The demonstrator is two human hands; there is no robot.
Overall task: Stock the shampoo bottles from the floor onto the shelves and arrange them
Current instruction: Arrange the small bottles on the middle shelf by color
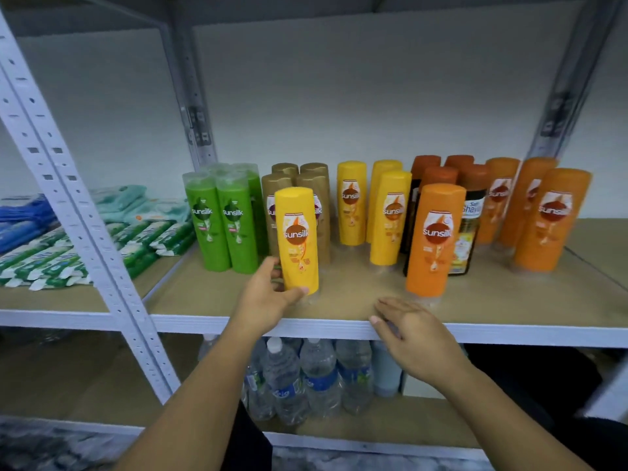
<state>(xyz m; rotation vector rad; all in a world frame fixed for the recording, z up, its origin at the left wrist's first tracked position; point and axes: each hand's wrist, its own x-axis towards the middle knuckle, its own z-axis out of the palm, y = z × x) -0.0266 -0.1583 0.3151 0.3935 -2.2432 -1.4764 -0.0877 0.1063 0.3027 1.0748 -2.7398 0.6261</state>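
Brown bottles (307, 185): labels mostly hidden behind the yellow bottle (297, 239). Dark bottle (471, 215): label half covered by the orange bottle (435, 239). Water bottles (319, 375): several tops hidden by the shelf edge (204, 326). Blue packs (20, 219): cut off at left. Right hand (418, 338): fingers blurred. Label small print: illegible.

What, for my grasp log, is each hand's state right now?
Left hand: holding the yellow bottle near its base.
Right hand: open, empty, at the shelf edge.

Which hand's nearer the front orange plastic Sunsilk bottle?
Right: the right hand is just in front of the front orange bottle; left hand grips the yellow plastic bottle, further left.
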